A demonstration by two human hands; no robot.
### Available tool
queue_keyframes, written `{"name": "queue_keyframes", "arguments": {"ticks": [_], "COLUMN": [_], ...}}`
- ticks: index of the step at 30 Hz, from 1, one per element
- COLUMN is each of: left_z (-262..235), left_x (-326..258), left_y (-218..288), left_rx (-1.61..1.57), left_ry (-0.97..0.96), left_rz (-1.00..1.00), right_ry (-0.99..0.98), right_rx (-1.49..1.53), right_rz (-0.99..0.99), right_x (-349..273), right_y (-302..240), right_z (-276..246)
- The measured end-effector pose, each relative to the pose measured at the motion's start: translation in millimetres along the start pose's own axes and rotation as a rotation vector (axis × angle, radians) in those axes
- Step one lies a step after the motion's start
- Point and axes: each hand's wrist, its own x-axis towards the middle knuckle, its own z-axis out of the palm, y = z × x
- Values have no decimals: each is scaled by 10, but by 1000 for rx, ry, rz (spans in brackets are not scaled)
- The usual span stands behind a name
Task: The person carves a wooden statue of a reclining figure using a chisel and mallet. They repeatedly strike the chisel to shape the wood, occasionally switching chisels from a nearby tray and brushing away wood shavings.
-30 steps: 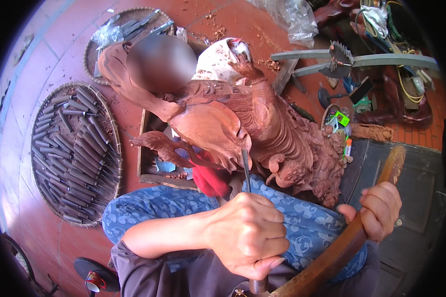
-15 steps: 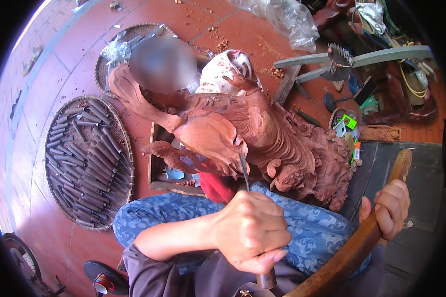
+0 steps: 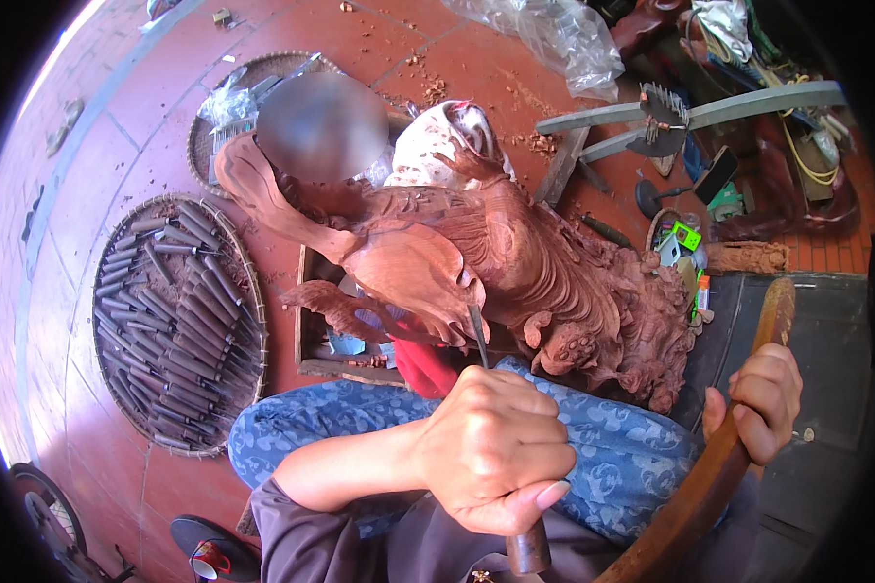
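Against the red floor, we find the carving just beyond the legs, left grip clenched round the chisel at the carving's edge, right grip round the bar, and judge a steady chisel angle essential.

I'm remotely counting two hands, one gripped chisel, one gripped wooden bar, one large carving, two large baskets, one cup.
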Motion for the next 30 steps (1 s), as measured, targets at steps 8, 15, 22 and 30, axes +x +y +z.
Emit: {"name": "queue_keyframes", "arguments": {"ticks": [8, 15, 22, 30], "left_z": [-30, -19, 16, 118], "left_x": [-30, 3, 8, 22], "left_y": [-27, -32, -32, -47], "left_rx": [3, 40, 105, 157], "left_ry": [-55, -36, -14, -9], "left_rz": [13, 10, 0, -7], "right_ry": [-60, -57, -42, -42], "right_rx": [-143, -132, -198, -69], "right_rz": [52, 68, 74, 65], "right_x": [61, 44, -47, -185], "right_y": [-108, -69, 3, 96], "right_z": [9, 9, 80, 52]}}
